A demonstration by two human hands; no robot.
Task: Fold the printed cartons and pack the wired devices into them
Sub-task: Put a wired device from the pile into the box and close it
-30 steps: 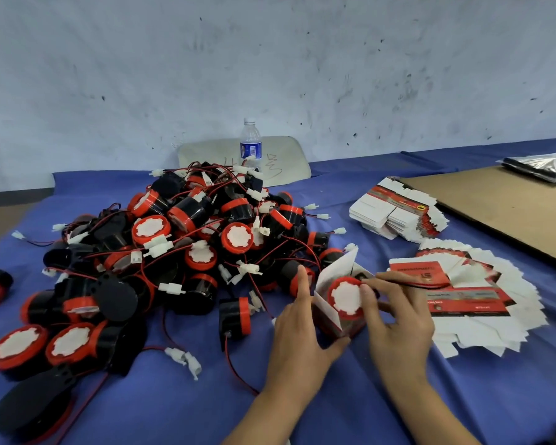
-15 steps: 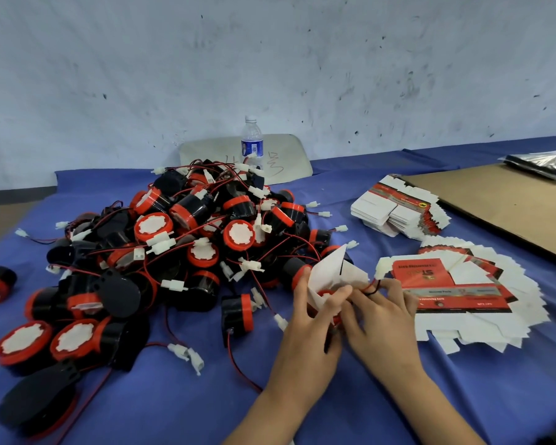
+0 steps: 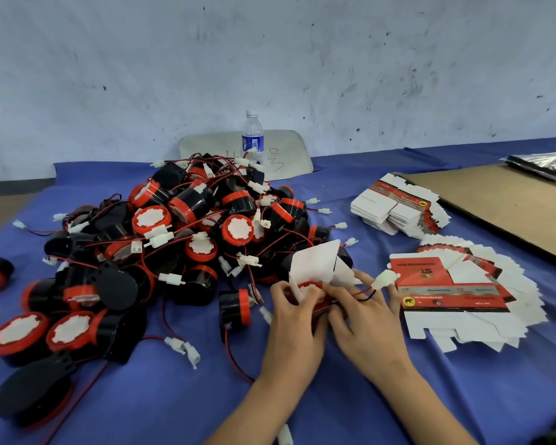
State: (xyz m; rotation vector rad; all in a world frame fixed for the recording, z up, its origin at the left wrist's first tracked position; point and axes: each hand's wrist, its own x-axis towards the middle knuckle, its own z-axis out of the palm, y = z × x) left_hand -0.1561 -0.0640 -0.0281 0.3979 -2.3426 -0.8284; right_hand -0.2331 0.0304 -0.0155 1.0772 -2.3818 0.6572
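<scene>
White plug (image 3: 385,280) now juts right of the carton (image 3: 315,260), near centre, where left hand (image 3: 294,316) grips its wall and right hand (image 3: 363,319) pinches the wired device (image 3: 308,285) inside. Risk: trailing wire (image 3: 363,293) jamming the flaps.

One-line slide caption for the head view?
Left hand and right hand tuck a wired device into a half-folded carton beside the device pile; flat cartons fan out at right.

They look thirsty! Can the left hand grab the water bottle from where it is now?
Probably not right away. The left hand is busy pinching the carton, and the tall pile of wired devices sits between it and the water bottle, which stands far back by the wall.
</scene>
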